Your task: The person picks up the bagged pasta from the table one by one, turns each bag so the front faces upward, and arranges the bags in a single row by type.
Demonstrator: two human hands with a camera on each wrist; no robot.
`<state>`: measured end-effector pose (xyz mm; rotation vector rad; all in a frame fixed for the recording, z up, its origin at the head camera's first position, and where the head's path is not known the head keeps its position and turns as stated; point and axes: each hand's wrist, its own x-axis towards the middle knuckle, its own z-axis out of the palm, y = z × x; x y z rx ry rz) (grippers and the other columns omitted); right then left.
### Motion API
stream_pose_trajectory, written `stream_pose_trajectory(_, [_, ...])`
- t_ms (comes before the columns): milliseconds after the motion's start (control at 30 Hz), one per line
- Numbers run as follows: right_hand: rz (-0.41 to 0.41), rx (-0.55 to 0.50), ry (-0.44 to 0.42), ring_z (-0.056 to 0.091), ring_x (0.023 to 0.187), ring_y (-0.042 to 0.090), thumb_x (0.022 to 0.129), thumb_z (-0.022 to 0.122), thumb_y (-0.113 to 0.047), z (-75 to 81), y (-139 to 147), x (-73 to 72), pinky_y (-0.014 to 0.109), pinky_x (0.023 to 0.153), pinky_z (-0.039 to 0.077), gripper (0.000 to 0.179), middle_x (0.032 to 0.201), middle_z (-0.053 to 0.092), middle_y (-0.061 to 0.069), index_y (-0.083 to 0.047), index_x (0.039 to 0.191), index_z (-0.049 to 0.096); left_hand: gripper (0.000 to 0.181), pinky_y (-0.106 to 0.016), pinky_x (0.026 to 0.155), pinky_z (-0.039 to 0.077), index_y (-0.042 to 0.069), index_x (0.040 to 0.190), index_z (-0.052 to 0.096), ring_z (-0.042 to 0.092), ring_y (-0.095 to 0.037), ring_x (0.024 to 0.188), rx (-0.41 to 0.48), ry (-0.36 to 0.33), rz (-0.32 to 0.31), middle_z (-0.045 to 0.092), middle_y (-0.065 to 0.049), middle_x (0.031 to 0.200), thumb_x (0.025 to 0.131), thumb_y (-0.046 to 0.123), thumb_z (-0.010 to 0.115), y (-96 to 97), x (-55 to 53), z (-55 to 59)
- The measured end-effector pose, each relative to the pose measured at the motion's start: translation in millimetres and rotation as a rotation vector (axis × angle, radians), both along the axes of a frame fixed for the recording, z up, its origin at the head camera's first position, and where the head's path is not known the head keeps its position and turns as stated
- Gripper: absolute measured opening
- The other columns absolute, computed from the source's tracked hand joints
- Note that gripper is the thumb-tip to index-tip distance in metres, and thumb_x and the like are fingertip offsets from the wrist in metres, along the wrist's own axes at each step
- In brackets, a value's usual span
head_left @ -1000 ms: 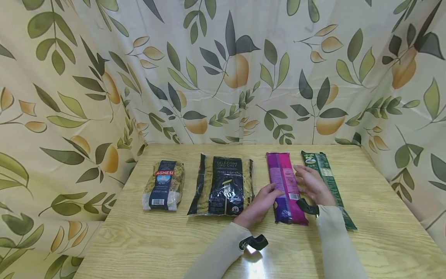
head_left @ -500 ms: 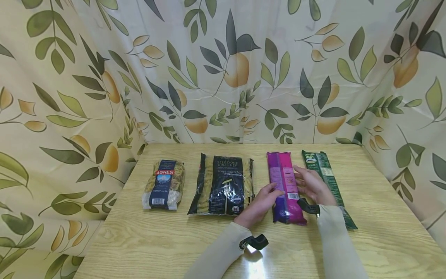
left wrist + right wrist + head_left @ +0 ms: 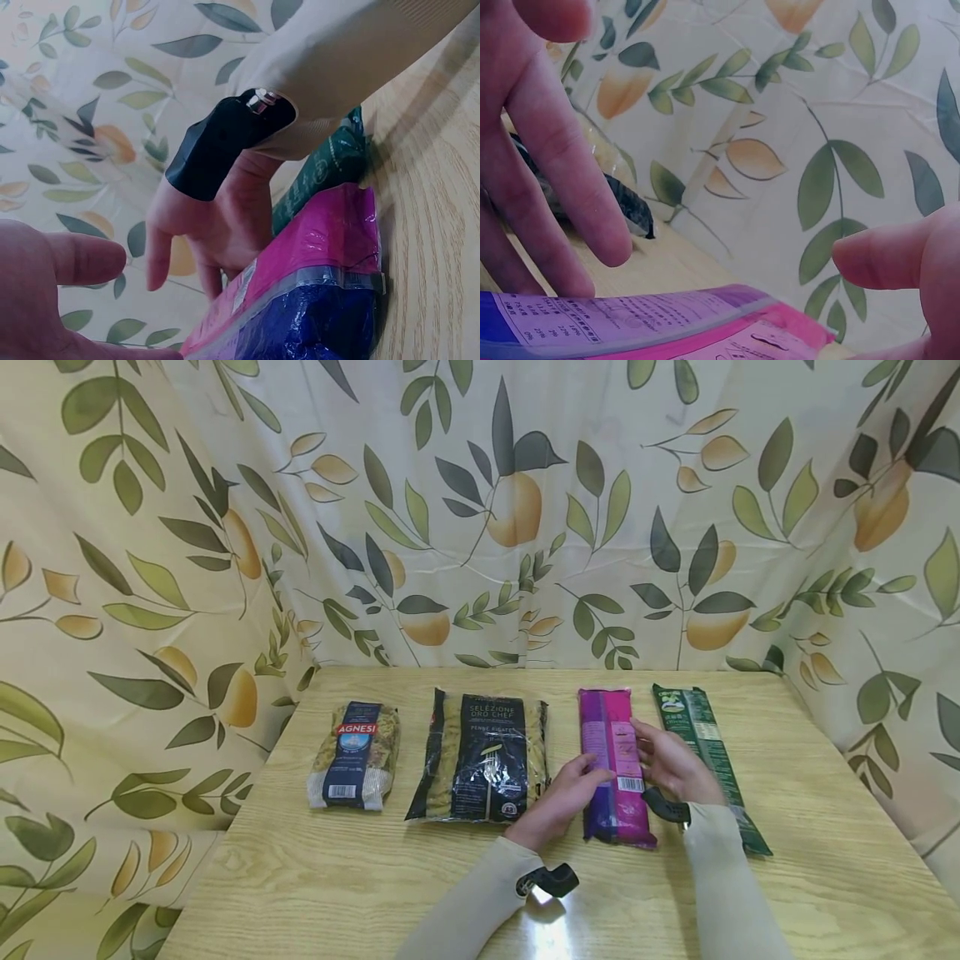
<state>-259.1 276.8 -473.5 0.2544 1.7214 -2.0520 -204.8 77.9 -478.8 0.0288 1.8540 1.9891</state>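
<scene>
A long pink-and-purple packet [image 3: 609, 743] with a barcode lies flat on the table between both hands. My left hand [image 3: 558, 799] is at its left edge, the thumb reaching over the wrapper. On the opposite side, my right hand [image 3: 678, 767] stands at the packet's right edge with the fingers extended and slightly bent. Both wrist views show the fingers spread, not wrapped round the packet [image 3: 300, 277]; whether every fingertip touches it cannot be told. Just right of the right hand lies a long dark green packet [image 3: 708, 739], partly hidden by that hand and forearm.
To the left lie a wide black bag of penne [image 3: 491, 760], close to the left hand, and a smaller Agnesi pasta bag [image 3: 354, 756]. All rest on a light wooden table [image 3: 315, 885]. A leaf-patterned curtain [image 3: 465, 527] encloses the back and sides.
The near end of the pink-and-purple packet has swung slightly left, so it lies straighter. Both hands stay at its sides. The view has shifted a little; the other packets lie as before.
</scene>
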Motion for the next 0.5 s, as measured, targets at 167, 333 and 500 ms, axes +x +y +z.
stream_pose_trajectory(167, [0.014, 0.005, -0.008, 0.059, 0.109, 0.008, 0.108, 0.048, -0.049, -0.9, -1.2, -1.1, 0.029, 0.093, 0.055, 0.063, 0.123, 0.057, -0.005, -0.011, 0.157, 0.034, 0.065, -0.049, 0.121, 0.040, -0.002, 0.155, 0.041, 0.058, -0.026, 0.128, -0.023, 0.000, -0.002, 0.059, -0.017, 0.143, 0.100, 0.026, 0.062, 0.2, 0.5, 0.0])
stream_pose_trajectory(333, [0.034, 0.021, -0.007, 0.059, 0.112, 0.011, 0.107, 0.048, -0.052, 1.7, -2.6, -1.1, 0.032, 0.095, 0.056, 0.071, 0.126, 0.055, -0.002, -0.011, 0.161, 0.028, 0.065, -0.049, 0.119, 0.042, -0.001, 0.155, 0.041, 0.060, -0.026, 0.126, -0.041, 0.009, -0.008, 0.060, -0.017, 0.141, 0.100, 0.027, 0.062, -0.3, 1.2, 0.9])
stream_pose_trajectory(500, [0.047, 0.023, 0.008, 0.058, 0.111, 0.014, 0.107, 0.045, -0.052, 4.9, -4.0, -0.2, 0.034, 0.093, 0.057, 0.074, 0.130, 0.049, 0.003, -0.009, 0.163, 0.023, 0.064, -0.050, 0.117, 0.043, -0.001, 0.154, 0.043, 0.060, -0.025, 0.123, -0.048, 0.021, -0.012, 0.062, -0.015, 0.137, 0.100, 0.026, 0.062, -0.7, 1.3, 0.8])
